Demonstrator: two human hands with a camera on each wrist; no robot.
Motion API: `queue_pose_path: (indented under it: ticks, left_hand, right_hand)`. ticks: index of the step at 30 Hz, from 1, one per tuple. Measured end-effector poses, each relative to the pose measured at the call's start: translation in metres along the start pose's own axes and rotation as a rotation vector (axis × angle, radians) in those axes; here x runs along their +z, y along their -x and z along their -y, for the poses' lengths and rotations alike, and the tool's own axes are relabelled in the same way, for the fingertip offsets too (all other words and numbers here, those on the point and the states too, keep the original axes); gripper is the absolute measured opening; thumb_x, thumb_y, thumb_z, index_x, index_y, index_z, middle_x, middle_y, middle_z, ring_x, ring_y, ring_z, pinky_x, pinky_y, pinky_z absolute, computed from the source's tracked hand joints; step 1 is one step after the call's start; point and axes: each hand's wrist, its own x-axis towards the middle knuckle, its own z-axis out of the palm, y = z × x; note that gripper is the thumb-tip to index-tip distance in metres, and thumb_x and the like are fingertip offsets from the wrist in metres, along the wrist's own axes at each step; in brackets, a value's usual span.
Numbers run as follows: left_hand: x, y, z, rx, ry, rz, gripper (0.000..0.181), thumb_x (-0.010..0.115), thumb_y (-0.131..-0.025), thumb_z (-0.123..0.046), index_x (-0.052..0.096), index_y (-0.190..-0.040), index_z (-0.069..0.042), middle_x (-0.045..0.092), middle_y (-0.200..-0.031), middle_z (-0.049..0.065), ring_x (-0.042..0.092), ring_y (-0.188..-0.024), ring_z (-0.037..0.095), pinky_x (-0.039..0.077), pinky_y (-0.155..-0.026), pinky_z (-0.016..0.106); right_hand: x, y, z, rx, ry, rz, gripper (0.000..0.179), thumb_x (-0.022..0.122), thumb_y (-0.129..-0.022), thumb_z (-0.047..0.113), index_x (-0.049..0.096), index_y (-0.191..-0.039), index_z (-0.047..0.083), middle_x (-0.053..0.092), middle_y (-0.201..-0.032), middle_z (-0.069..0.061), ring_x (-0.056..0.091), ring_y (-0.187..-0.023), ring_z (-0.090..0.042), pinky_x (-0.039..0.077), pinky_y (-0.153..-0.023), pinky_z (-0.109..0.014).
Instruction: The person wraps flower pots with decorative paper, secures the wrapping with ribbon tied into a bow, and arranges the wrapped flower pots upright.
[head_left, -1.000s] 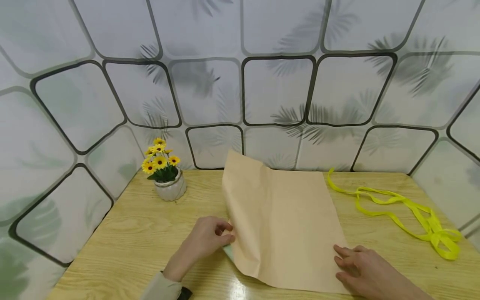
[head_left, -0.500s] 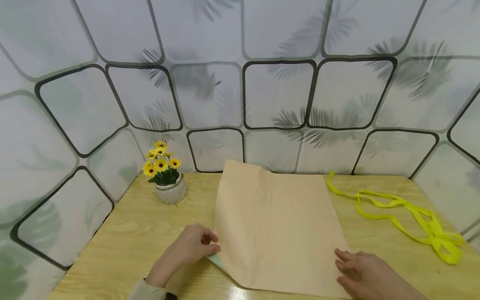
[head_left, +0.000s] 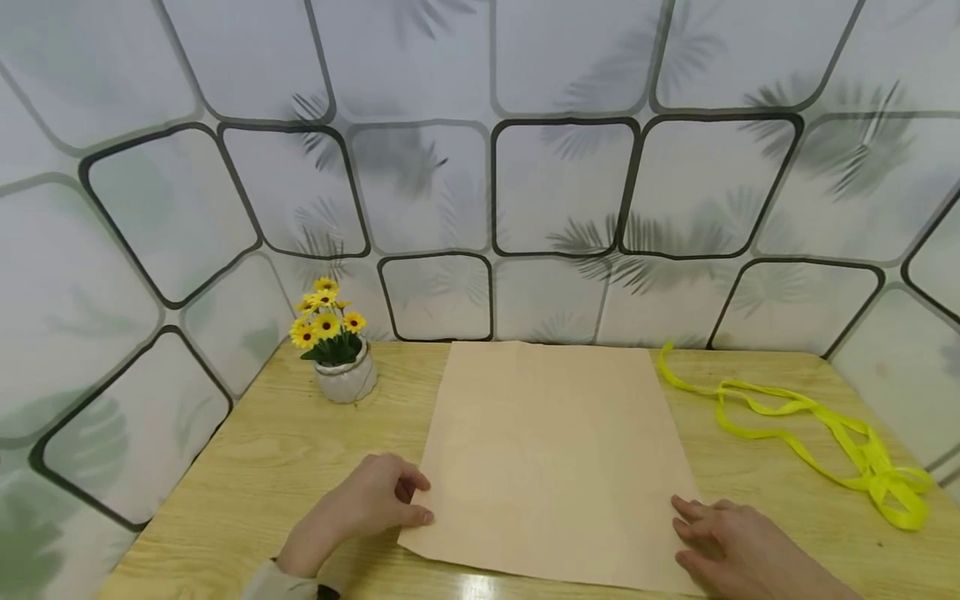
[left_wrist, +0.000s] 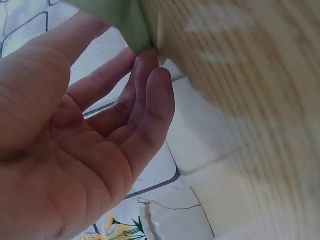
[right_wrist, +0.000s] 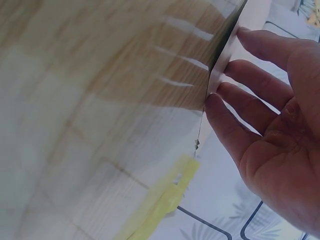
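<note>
A tan sheet of paper (head_left: 555,458) lies almost flat on the wooden table in the head view. My left hand (head_left: 378,496) pinches its near left edge between thumb and fingers. In the left wrist view the sheet's pale green underside (left_wrist: 131,27) shows between that thumb and the bent fingers. On the opposite edge, the fingertips of my right hand (head_left: 731,546) rest on the paper, the fingers slightly bent. The right wrist view shows these fingertips touching the sheet's edge (right_wrist: 257,15) without wrapping round it.
A tangled yellow ribbon (head_left: 832,425) lies right of the sheet on the wooden table (head_left: 285,467). At the back left stands a grey-white pot (head_left: 347,379) of yellow artificial flowers (head_left: 326,323). A patterned curtain-like backdrop (head_left: 558,187) encloses the table's back and sides.
My left hand has drawn the sheet's left part leftward and down. Its raised far left corner has sunk, and the fold has flattened out. My right hand has stayed at the right edge.
</note>
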Motion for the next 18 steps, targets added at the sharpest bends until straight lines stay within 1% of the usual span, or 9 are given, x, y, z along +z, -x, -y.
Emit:
queue_pose_path:
  ticks: [4,7,10,12,13,15,17,18]
  left_hand:
    - [0.002,0.002,0.000,0.019,-0.048,-0.002,0.037,0.089,-0.081,-0.028,0.077,-0.108,-0.007,0.064,-0.089,-0.001,0.055,-0.083,0.015,0.047,-0.070,0.027]
    - [0.005,0.005,-0.001,0.023,-0.106,-0.034,0.037,0.091,-0.078,-0.029,0.077,-0.106,-0.009,0.060,-0.094,0.000,0.052,-0.087,0.016,0.046,-0.073,0.028]
    - [0.010,0.006,-0.003,0.060,-0.169,-0.080,0.039,0.092,-0.076,-0.028,0.077,-0.106,-0.010,0.057,-0.103,0.000,0.049,-0.096,0.017,0.048,-0.078,0.030]
    - [0.013,0.006,-0.005,0.114,-0.187,-0.095,0.041,0.091,-0.077,-0.023,0.075,-0.111,-0.010,0.055,-0.111,0.001,0.047,-0.102,0.018,0.048,-0.082,0.032]
    - [0.013,0.006,-0.005,0.149,-0.192,-0.093,0.041,0.090,-0.078,-0.020,0.074,-0.114,-0.010,0.055,-0.114,0.002,0.047,-0.105,0.018,0.049,-0.084,0.032]
    - [0.014,0.006,-0.007,0.206,-0.180,-0.064,0.040,0.084,-0.081,-0.010,0.072,-0.119,-0.010,0.055,-0.118,0.002,0.048,-0.107,0.019,0.049,-0.086,0.031]
    - [0.014,0.006,-0.008,0.242,-0.170,-0.022,0.040,0.078,-0.082,-0.003,0.072,-0.120,-0.012,0.055,-0.120,0.000,0.050,-0.109,0.019,0.049,-0.088,0.031]
    - [0.014,0.006,-0.009,0.245,-0.166,-0.001,0.040,0.076,-0.081,-0.001,0.072,-0.119,-0.014,0.055,-0.121,-0.001,0.050,-0.110,0.019,0.049,-0.090,0.032]
  right_hand:
    - [0.000,0.000,0.001,0.002,-0.004,0.005,0.048,0.070,-0.094,0.044,0.075,-0.121,0.003,0.065,-0.137,-0.020,0.066,-0.097,-0.020,0.057,-0.078,-0.035]
    - [-0.001,-0.001,0.001,0.008,-0.008,0.011,0.049,0.070,-0.094,0.044,0.075,-0.122,0.004,0.065,-0.138,-0.019,0.066,-0.097,-0.021,0.057,-0.078,-0.038]
    - [-0.001,0.000,0.000,0.029,-0.017,0.016,0.050,0.071,-0.093,0.046,0.075,-0.122,0.005,0.065,-0.138,-0.017,0.065,-0.096,-0.018,0.056,-0.078,-0.038]
    - [-0.001,0.000,0.000,0.047,-0.029,0.020,0.050,0.071,-0.093,0.047,0.075,-0.121,0.006,0.065,-0.139,-0.016,0.064,-0.096,-0.015,0.056,-0.077,-0.035]
    - [-0.001,0.001,0.000,0.051,-0.031,0.018,0.050,0.071,-0.092,0.047,0.075,-0.121,0.006,0.065,-0.139,-0.015,0.064,-0.096,-0.014,0.055,-0.077,-0.034]
    - [0.000,0.001,-0.001,0.036,-0.025,0.006,0.050,0.071,-0.093,0.046,0.075,-0.121,0.005,0.066,-0.138,-0.016,0.064,-0.095,-0.013,0.055,-0.076,-0.032]
    - [0.000,0.002,-0.001,0.017,-0.026,-0.004,0.049,0.071,-0.093,0.045,0.075,-0.121,0.005,0.066,-0.138,-0.017,0.064,-0.094,-0.011,0.054,-0.075,-0.030]
    - [0.001,0.002,-0.002,0.002,-0.030,-0.013,0.048,0.072,-0.093,0.044,0.075,-0.121,0.005,0.066,-0.137,-0.018,0.064,-0.094,-0.011,0.054,-0.075,-0.029]
